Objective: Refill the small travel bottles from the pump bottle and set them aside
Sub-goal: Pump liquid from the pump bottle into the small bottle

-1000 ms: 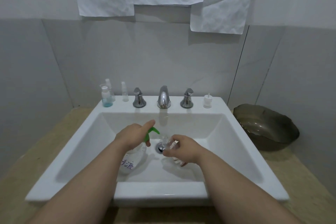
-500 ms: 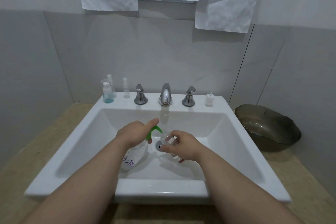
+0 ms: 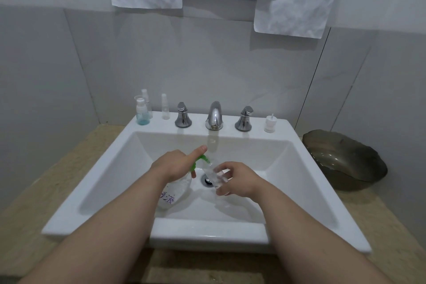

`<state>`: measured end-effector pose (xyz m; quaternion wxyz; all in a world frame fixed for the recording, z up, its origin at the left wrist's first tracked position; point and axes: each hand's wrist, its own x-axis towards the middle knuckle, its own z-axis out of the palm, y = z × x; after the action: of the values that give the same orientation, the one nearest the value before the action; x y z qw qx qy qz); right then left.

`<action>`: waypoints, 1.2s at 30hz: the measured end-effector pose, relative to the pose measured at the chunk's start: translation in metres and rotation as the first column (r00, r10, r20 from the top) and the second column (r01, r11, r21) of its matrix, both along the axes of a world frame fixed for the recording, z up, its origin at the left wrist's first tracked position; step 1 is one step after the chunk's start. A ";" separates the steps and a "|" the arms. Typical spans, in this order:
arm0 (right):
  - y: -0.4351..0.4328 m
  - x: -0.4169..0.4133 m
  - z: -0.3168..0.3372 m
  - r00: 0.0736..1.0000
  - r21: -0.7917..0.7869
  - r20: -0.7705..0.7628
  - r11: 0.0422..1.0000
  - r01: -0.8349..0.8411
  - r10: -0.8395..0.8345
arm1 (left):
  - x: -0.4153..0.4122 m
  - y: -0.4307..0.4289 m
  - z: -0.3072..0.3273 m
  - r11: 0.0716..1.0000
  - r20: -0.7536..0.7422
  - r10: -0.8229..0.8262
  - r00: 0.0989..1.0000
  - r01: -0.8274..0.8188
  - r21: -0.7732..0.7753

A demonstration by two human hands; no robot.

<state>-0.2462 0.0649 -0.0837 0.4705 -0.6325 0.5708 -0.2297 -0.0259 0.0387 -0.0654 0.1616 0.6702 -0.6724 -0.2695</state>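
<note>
The chief risk is a miss at the spout; the clear travel bottle (image 3: 215, 176) has a narrow mouth and is held tilted, so if it sits a little off the tip of the green pump head (image 3: 201, 160), a stroke would likely send liquid down the outside of the bottle and into the drain (image 3: 205, 180) just below; whether mouth and spout actually meet I cannot tell, since both are clear or small here. A hard press could also tip the pump bottle (image 3: 175, 193), which leans in the basin of the sink (image 3: 207, 230) rather than standing square; a wet, smooth travel bottle may slip in a light grip.

The left hand (image 3: 171, 163) wraps the neck of the pump bottle, its index finger straight along the top of the pump head, seemingly ready to press; the right hand (image 3: 239, 181) pinches the travel bottle between thumb and curled fingers, just right of the spout, the bottle's mouth pointing up-left toward it and its base tucked into the palm. On the back ledge, well apart from both hands, stand a blue-tinted travel bottle (image 3: 141, 112) and a slim spray bottle (image 3: 165, 107).
</note>
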 end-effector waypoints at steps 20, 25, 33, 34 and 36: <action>0.006 0.000 -0.001 0.999 0.125 -0.036 0.992 -0.020 0.025 | -0.012 -0.003 0.001 0.998 0.122 -0.045 0.992 0.050 -0.040; 0.007 0.000 0.000 0.989 0.110 -0.131 0.992 -0.060 0.075 | -0.010 -0.006 -0.002 0.996 0.108 -0.054 0.993 0.061 -0.060; 0.007 -0.001 -0.001 0.981 0.079 -0.171 0.993 -0.084 0.097 | -0.012 -0.003 -0.002 0.995 0.156 -0.049 0.986 0.063 -0.083; 0.006 -0.002 -0.001 0.980 0.078 -0.176 0.993 -0.084 0.097 | -0.011 -0.002 -0.003 0.995 0.155 -0.046 0.987 0.059 -0.086; 0.006 -0.002 -0.001 0.980 0.073 -0.177 0.994 -0.080 0.092 | -0.009 -0.002 -0.004 0.995 0.133 -0.038 0.990 0.050 -0.088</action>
<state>-0.2479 0.0707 -0.0845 0.4470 -0.6590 0.5903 -0.1321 -0.0352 0.0372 -0.0692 0.1415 0.6634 -0.7078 -0.1972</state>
